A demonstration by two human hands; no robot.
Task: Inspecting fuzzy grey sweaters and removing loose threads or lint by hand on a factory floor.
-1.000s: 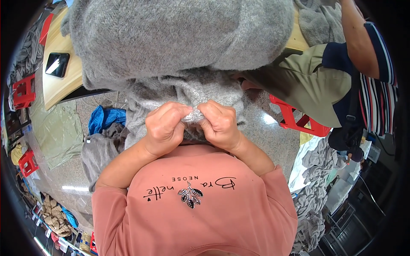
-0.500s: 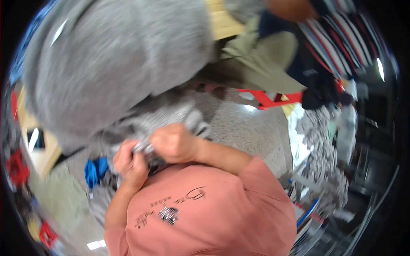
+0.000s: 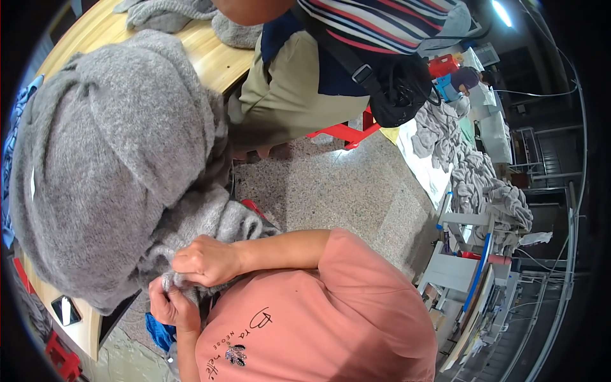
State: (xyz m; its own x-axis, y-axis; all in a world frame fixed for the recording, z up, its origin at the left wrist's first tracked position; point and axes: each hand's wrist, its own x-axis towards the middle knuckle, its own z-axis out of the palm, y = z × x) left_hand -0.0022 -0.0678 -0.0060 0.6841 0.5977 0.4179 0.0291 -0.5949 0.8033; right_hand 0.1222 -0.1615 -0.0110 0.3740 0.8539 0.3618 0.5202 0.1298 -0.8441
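Observation:
Close in front of my chest, both hands pinch a gathered edge of grey knit fabric (image 3: 219,216). My left hand (image 3: 173,309) is closed on it, thumb and fingers together, lower and to the left. Just above and to the right, my right hand (image 3: 207,260) is a fist around the same edge, its knuckles up. The fabric between them is bunched, and the part inside my fingers is hidden. Beyond my hands, a big rounded heap of fuzzy grey knit (image 3: 121,165) rises on the wooden table, touching or joining the piece I hold; I cannot tell which.
Another person in a striped top (image 3: 382,28) is at the table's far right, wearing a black bag (image 3: 401,89). More grey knits lie on the wooden table (image 3: 219,60). A phone (image 3: 65,310) rests near its left corner. A red stool (image 3: 347,134) and a sewing machine (image 3: 455,267) are to the right.
My view has swung to the right and sharpened, so the scene sits further left. Both hands keep hold of the grey knit edge.

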